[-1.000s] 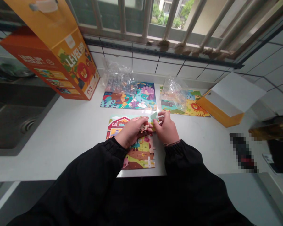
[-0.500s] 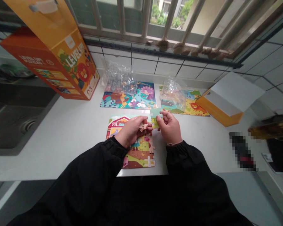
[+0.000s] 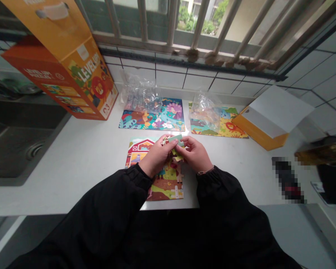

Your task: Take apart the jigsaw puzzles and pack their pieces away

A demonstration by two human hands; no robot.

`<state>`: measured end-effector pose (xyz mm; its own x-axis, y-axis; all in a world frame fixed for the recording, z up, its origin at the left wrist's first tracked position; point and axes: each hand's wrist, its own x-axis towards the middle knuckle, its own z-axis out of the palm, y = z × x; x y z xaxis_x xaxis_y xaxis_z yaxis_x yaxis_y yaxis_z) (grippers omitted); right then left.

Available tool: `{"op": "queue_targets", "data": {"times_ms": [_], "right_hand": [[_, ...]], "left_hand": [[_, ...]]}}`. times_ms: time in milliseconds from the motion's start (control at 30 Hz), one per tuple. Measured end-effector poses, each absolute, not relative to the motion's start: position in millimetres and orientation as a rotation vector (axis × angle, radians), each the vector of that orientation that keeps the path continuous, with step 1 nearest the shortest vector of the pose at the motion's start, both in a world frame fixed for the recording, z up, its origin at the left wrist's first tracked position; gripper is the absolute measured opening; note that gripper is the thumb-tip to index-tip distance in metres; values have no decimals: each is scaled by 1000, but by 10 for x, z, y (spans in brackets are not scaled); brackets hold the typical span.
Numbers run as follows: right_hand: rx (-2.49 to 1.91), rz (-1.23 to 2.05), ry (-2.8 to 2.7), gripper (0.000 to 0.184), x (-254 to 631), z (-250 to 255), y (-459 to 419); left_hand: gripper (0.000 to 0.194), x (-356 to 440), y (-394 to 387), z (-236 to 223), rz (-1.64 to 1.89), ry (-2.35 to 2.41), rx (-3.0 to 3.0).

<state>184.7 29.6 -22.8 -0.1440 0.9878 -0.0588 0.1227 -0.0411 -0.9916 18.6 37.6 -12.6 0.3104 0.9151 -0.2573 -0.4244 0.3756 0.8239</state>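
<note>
Above the farm puzzle, my two hands come together. My left hand is closed around several puzzle pieces, whose edges poke out by the fingers. Between the hands is a green puzzle piece, pinched by my right hand; the left thumb lies against it too. The farm puzzle, with a red barn at its upper left, lies flat near the counter's front edge. My left hand and sleeve cover its middle and part of its left side.
Behind lie a blue animal puzzle and a yellow-green lion puzzle, each partly under a clear plastic bag. An orange puzzle box stands at the left beside the sink. An open orange-white box sits right.
My right hand has moved left with the green piece, bringing it against my left hand. The piece has tilted. The left-hand pieces are now more covered.
</note>
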Motion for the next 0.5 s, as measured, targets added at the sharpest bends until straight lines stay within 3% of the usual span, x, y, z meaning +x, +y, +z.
{"op": "queue_targets", "data": {"times_ms": [133, 300, 500], "right_hand": [[-1281, 1335, -1408, 50, 1854, -238, 298], [-1309, 1533, -1354, 67, 1840, -231, 289], [-1186, 1696, -1291, 67, 1838, -183, 297]], "left_hand": [[44, 164, 412, -166, 1035, 909, 841], [39, 127, 406, -138, 1007, 968, 1010], [35, 115, 367, -54, 1045, 912, 1061]]}}
